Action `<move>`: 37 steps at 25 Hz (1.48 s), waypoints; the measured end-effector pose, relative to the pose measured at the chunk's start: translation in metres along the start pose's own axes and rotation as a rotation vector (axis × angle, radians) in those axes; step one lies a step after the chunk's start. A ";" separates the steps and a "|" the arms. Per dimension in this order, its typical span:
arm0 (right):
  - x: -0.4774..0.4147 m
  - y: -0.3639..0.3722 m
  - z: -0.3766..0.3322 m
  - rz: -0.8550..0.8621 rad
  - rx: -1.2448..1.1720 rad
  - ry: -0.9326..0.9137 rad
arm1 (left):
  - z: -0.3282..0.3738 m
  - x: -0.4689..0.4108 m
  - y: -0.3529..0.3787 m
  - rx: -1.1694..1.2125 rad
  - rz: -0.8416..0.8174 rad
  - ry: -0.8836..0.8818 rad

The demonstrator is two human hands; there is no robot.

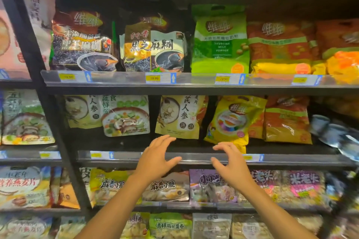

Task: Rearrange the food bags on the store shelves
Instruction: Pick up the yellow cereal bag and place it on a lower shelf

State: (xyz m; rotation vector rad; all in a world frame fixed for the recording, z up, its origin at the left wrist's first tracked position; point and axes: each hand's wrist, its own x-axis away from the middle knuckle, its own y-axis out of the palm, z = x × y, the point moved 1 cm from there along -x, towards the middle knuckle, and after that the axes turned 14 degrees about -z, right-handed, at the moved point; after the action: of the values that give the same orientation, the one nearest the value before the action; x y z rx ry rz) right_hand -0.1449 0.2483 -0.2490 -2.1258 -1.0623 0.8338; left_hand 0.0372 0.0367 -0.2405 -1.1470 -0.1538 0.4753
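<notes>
The rearranging looks unfinished: on the middle shelf [194, 146] the pale ginseng bag [179, 117] and the yellow bag [232, 120] lean crookedly with gaps between them, while the upper rows stand tidier. Both forearms reach up and forward, the left hand [156, 158] and right hand [230, 161] spread open, palms facing each other, holding nothing, just below the ginseng bag.
</notes>
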 end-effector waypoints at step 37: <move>-0.178 0.050 0.080 -0.288 -0.603 0.445 | -0.095 -0.139 0.002 0.729 -0.154 -0.363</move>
State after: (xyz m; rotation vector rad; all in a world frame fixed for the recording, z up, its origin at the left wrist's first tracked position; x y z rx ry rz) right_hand -0.2675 0.0938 -0.2890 -2.3809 -1.4387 -0.1262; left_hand -0.0527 -0.1035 -0.2643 -0.3262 -0.3475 0.5379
